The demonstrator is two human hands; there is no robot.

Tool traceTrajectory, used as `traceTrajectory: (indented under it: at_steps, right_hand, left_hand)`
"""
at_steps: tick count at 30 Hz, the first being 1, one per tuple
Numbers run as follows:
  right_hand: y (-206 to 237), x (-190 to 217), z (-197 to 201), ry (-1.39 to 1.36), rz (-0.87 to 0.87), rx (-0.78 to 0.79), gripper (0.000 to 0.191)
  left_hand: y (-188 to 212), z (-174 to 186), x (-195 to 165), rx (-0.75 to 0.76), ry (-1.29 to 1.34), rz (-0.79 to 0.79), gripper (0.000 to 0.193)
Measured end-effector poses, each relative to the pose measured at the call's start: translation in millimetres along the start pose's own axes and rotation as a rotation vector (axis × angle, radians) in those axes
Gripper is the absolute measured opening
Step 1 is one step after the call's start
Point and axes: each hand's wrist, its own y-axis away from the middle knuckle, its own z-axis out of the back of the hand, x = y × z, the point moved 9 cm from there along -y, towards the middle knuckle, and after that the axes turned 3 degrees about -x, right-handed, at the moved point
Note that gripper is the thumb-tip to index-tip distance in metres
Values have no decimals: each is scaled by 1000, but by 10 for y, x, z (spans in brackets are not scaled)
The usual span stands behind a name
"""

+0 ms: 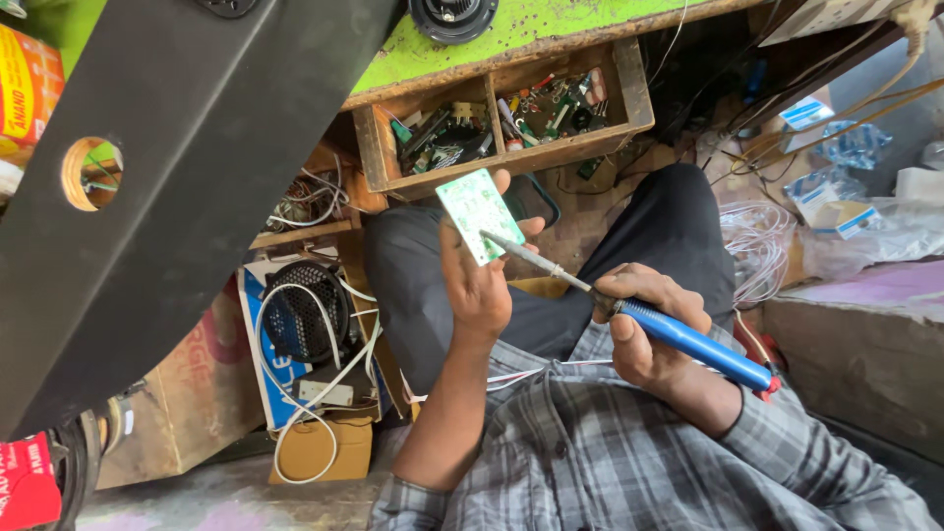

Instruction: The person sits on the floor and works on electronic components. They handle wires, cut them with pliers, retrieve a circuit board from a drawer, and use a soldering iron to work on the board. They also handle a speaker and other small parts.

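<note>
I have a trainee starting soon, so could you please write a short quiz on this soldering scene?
1. True or false: the right hand holds the blue soldering iron.
2. What does the left hand hold? A. pliers B. a green circuit board C. a speaker
3. Fill in: the iron's tip meets the board near its ____ edge.

Key: 1 true. 2 B. 3 lower.
</note>
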Motion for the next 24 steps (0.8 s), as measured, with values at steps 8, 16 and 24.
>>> traceTrajectory:
  at_steps: [8, 16, 24]
  right_hand:
    - [-214, 236, 184, -33, 131, -59, 32]
    - [-1367, 332, 2569, 391, 283, -711, 19]
    - [-2432, -113, 3308, 656, 145, -677, 18]
  left_hand:
    - [-79, 0, 199, -17, 306, 114, 60]
    - [29, 76, 201, 19, 258, 132, 62]
    - [172, 247, 225, 1, 241, 107, 59]
